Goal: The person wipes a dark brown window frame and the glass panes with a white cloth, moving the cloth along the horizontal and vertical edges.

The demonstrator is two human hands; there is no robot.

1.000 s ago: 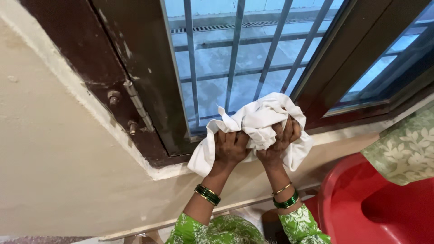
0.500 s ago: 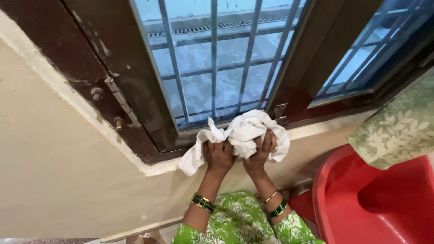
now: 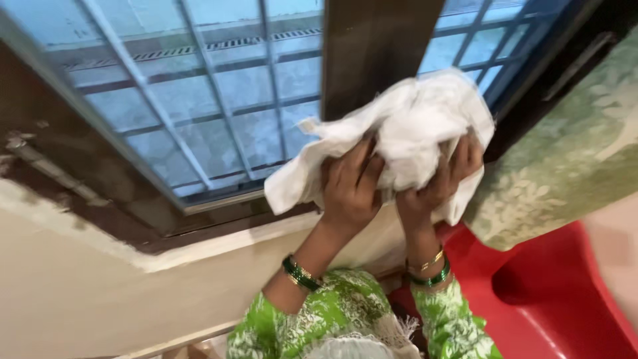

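Two hands, left hand point(image 3: 349, 189) and right hand point(image 3: 435, 179), clench the crumpled white cotton cloth point(image 3: 405, 126) against the dark brown wooden window frame point(image 3: 372, 46); wiping looks underway, needing firm pressure.

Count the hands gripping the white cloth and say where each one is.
2. The left hand grips the white cloth from below near its middle; the right hand grips it beside the left, under the cloth's right part. Some fingers are hidden in the folds.
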